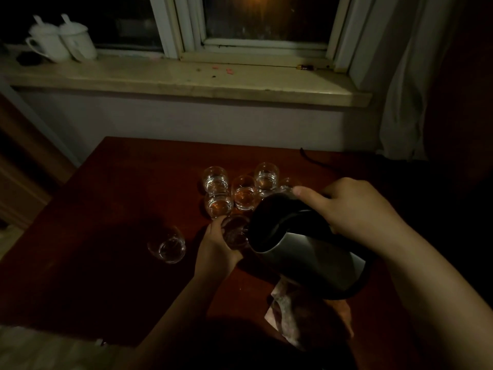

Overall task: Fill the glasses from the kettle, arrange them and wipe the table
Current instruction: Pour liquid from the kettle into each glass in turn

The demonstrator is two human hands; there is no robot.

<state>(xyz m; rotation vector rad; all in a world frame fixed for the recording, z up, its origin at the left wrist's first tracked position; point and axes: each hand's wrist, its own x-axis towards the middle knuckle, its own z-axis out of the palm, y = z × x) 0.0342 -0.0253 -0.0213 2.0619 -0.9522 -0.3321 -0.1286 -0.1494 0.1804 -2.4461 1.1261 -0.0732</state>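
Observation:
My right hand [354, 209] grips the handle of a steel kettle [306, 255], which is tilted with its spout down to the left. Under the spout my left hand [216, 244] holds a small glass [236, 231] on the dark red table [120, 209]. Behind it stand several glasses with liquid, among them a back-left glass [216, 180], a middle glass [244, 193] and a back-right glass [266, 177]. One more glass [168, 245] stands apart to the left. A crumpled cloth [288, 313] lies on the table below the kettle.
A stone windowsill [186, 78] runs behind the table, with two white lidded mugs [64, 41] at its left end. A curtain [405, 89] hangs at the right. A dark cord [312, 158] lies at the table's far right. The room is dim.

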